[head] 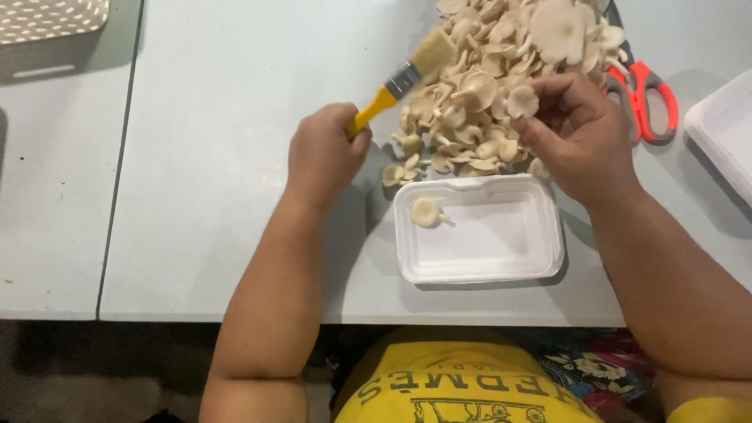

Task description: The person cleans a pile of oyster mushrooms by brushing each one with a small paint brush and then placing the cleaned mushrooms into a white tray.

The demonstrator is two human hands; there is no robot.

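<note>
At the far left corner of my pale grey bench (219, 196), well away from the white foam tray (478, 266), sits a beige perforated plastic basket (47, 17). My left hand (323, 155), left of the tray and above its near corner, has its fingers wrapped tight around the yellow handle of a flat paintbrush with a metal ferrule and pale bristles (403, 74), whose bristles lie against the edge of the heap of pale cream oyster mushrooms (486, 86) just beyond the tray. One small mushroom cap (425, 210) lies inside the tray at its left end. My right hand (583, 133), above the tray's right end, has its fingertips pinching a mushroom (522, 102) at the heap's near edge. Behind that hand lie scissors with red and grey handles (646, 98), and right of the tray a second white foam tray (724, 133) shows at the edge.
</note>
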